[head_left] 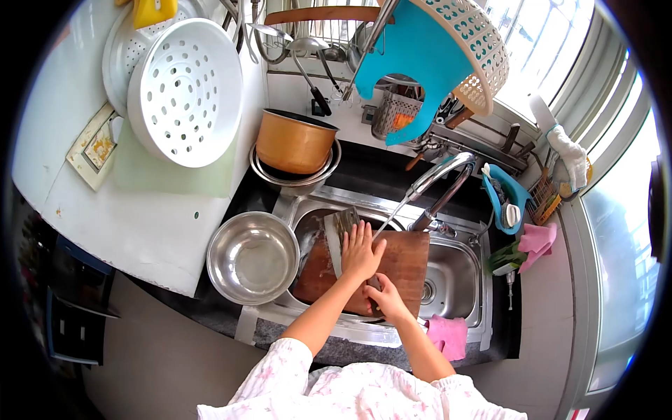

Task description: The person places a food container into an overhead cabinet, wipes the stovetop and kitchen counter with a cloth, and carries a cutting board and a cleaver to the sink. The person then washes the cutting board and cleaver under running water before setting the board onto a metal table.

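A brown wooden cutting board [399, 262] lies across the double sink. On it is a cleaver [336, 234], its broad blade pointing away from me and its dark handle toward me. My left hand [360, 253] lies over the blade, fingers stretched out. Closed around the handle is my right hand [388, 301]. The faucet [441, 171] pours a thin stream of water beside my left fingers. Part of the blade is hidden under my left hand.
A steel bowl [252, 257] sits left of the sink, with an orange pot [295, 143] behind it. A pink cloth [448, 337] hangs at the sink's front edge. A blue caddy [502, 199] is at right; a white colander [185, 94] hangs on the left wall.
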Available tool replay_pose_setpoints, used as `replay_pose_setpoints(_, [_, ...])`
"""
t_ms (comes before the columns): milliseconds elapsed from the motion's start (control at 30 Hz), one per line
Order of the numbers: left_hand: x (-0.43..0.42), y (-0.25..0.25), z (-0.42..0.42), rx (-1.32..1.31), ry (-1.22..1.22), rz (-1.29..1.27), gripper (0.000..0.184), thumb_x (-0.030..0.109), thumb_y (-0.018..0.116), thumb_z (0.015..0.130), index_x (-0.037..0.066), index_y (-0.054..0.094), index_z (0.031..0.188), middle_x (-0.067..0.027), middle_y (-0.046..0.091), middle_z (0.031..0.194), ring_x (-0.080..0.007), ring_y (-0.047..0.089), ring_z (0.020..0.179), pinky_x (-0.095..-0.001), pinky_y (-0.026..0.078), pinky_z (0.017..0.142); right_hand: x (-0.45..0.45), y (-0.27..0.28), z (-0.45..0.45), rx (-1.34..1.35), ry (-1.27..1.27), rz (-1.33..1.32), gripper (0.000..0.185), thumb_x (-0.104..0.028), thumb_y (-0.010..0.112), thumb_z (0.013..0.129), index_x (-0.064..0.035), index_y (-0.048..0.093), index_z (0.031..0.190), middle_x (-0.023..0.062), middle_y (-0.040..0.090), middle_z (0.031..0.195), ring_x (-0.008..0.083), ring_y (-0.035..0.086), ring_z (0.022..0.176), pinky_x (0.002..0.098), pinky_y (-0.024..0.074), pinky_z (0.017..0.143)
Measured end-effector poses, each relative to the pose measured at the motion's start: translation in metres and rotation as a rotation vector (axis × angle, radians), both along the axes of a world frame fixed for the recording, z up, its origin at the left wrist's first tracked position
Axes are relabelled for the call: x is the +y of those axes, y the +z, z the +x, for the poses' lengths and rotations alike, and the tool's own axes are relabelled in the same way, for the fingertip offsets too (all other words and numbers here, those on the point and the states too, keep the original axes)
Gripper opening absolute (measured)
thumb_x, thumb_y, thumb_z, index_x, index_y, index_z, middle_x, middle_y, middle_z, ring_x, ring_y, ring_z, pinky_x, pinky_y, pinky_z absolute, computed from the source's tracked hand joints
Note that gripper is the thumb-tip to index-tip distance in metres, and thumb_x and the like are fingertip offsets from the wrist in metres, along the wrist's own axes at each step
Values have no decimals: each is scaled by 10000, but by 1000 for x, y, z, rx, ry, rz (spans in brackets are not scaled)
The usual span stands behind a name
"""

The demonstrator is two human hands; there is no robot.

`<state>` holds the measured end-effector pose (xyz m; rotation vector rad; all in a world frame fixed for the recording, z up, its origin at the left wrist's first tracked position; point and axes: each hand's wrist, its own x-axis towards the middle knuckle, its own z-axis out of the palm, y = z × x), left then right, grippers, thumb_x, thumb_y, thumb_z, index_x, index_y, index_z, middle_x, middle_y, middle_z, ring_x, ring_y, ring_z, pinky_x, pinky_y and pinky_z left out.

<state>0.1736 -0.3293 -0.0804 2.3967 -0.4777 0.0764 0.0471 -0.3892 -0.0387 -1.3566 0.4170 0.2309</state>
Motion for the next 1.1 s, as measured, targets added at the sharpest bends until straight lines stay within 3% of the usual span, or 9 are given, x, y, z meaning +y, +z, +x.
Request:
replay_pose_setpoints(67, [-1,1,15,-78,75,64,679,513,268,901,17,266,1366,-143,246,1430,-266,201,1331,-407,98,1091,-6,6,-6,-16,45,-14,371,-54,564,805,14,376,1118,59,510,682,124,502,501,258,408,436])
replay_pose_setpoints(300, [9,11,60,69,149,-26,674,526,207,909,45,247,1379,-119,221,1443,-248,152,1349,-404,61,1097,-22,22,-18,-49,66,-10,366,-45,565,809,16,378,1118,62,513,703,120,500,508,258,404,444])
replay_pose_setpoints(467, [33,-6,69,69,294,-84,670,486,273,915,1,220,1374,-215,205,1423,-339,170,1329,-445,105,1083,-21,46,-21,-61,10,-109,353,-33,552,821,7,373,1122,55,509,707,115,497,517,255,404,451])
replay_pose_setpoints(533, [33,-2,60,-94,346,-68,663,464,292,916,-15,214,1369,-218,200,1424,-348,173,1326,-448,110,1083,-23,31,-13,-77,26,-124,356,-37,548,827,-2,366,1132,49,509,708,111,493,513,251,406,455])
replay_pose_setpoints(667, [10,18,40,-212,231,-161,631,424,336,916,-23,252,1353,-228,235,1406,-368,207,1311,-465,135,1075,-13,11,0,-137,6,-185,379,-55,565,820,-14,363,1138,40,505,688,99,484,494,245,401,443])
replay_pose_setpoints(800, [-1,11,26,-182,220,-154,641,445,328,917,-21,258,1352,-225,242,1405,-364,222,1305,-462,167,1063,-5,13,7,-98,9,-172,371,-47,572,807,-25,372,1119,32,501,663,101,487,493,245,394,427])
replay_pose_setpoints(1000, [11,-8,-24,15,-51,-338,632,446,269,934,2,194,1379,-205,160,1440,-352,119,1339,-444,98,1080,-9,-1,13,-121,-30,-103,381,-32,566,800,-25,345,1111,55,522,655,117,504,494,245,395,420])
replay_pose_setpoints(1100, [30,-1,-48,22,-168,-367,622,430,296,935,-9,215,1369,-213,159,1437,-343,155,1333,-414,139,1078,-9,9,13,-123,-23,-113,375,-35,555,809,-23,336,1113,64,529,661,123,522,510,248,412,433])
